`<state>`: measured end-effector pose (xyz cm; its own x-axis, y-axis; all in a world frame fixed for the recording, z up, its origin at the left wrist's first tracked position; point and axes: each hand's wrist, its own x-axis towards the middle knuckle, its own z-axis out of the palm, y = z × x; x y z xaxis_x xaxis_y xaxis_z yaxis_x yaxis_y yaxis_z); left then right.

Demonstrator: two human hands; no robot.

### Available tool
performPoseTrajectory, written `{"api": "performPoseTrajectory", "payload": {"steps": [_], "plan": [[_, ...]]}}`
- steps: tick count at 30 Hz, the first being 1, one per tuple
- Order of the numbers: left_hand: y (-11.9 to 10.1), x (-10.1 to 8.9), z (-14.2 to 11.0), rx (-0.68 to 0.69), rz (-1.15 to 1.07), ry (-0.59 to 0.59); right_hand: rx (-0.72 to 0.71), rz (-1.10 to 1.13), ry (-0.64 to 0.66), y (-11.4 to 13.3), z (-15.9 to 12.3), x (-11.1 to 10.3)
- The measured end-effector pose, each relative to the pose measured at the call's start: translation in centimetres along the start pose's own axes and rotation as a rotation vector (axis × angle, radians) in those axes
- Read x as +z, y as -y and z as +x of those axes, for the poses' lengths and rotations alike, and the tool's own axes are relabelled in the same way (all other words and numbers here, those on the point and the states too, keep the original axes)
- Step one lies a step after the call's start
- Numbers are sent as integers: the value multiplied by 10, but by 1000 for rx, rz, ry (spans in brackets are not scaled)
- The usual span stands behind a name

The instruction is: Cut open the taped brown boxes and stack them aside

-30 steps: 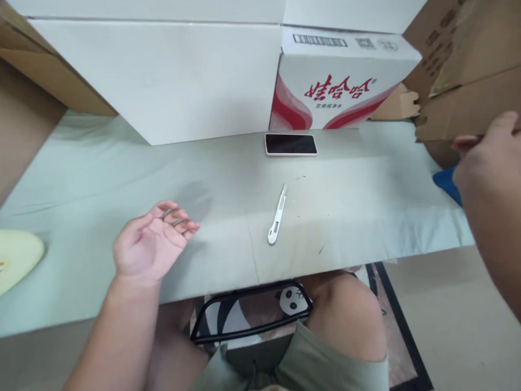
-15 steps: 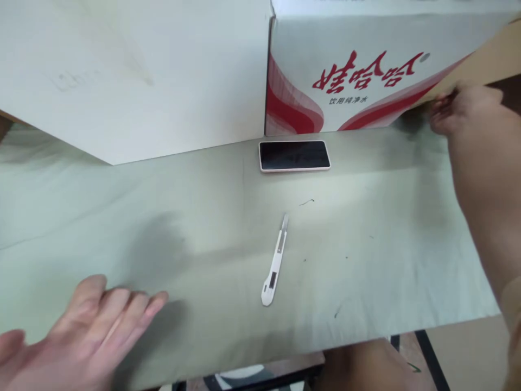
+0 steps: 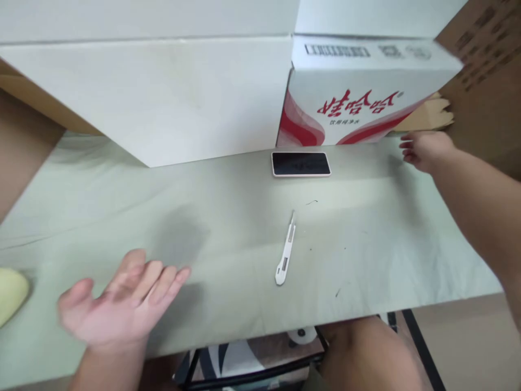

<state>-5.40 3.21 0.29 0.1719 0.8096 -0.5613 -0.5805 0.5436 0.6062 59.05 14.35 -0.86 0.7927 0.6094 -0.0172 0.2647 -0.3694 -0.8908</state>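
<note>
My left hand (image 3: pixel 126 296) hovers palm up over the near left of the cloth-covered table (image 3: pixel 228 217), fingers loosely curled and apart, holding nothing. At the right, my right hand (image 3: pixel 427 151) is above the cloth beside a white-and-red carton (image 3: pixel 345 108); its fingers are slightly bent and apart, with nothing seen in them. Between the hands lies a white utility knife (image 3: pixel 285 252), its blade out and pointing away from me. Beyond it, a phone (image 3: pixel 301 164) with a dark screen rests face up in front of the carton.
A large white box (image 3: pixel 195 103) stands against the carton's left side. Brown cardboard (image 3: pixel 488 65) rises at the back right. A yellow-green rounded object (image 3: pixel 11 296) sits at the left edge. My leg (image 3: pixel 366 353) is below the table's front edge.
My right hand has moved from beside the carton's lower right corner toward me, and its fingers have loosened. My view has tilted up and left. The knife and phone lie as before.
</note>
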Motion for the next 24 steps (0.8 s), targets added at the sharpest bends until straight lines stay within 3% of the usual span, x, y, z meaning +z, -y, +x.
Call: {"api": "performPoseTrajectory", "payload": {"steps": [2, 4, 7, 10, 13, 16, 18, 21, 24], "plan": [[-3, 7, 8, 60, 21, 127, 84, -99, 19, 27, -39, -6], [-8, 11, 9, 184, -22, 183, 63, -175, 57, 59, -80, -6], [-17, 11, 2, 330, -121, 181, -94, -281, 157, 103, -144, 7], [-24, 4, -2, 380, -209, 181, -290, -354, 343, 133, -211, 43], [-30, -5, -1, 414, -272, 226, -465, -379, 571, 155, -280, 104], [-36, -13, 1, 441, -313, 265, -738, -304, 869, 182, -346, 183], [-42, -18, 1, 457, -338, 263, -888, -227, 970, 207, -382, 240], [-49, -28, 0, 470, -392, 265, -994, -150, 982, 248, -417, 323], [-53, -36, 1, 472, -441, 315, -1007, -134, 827, 286, -426, 394]]}}
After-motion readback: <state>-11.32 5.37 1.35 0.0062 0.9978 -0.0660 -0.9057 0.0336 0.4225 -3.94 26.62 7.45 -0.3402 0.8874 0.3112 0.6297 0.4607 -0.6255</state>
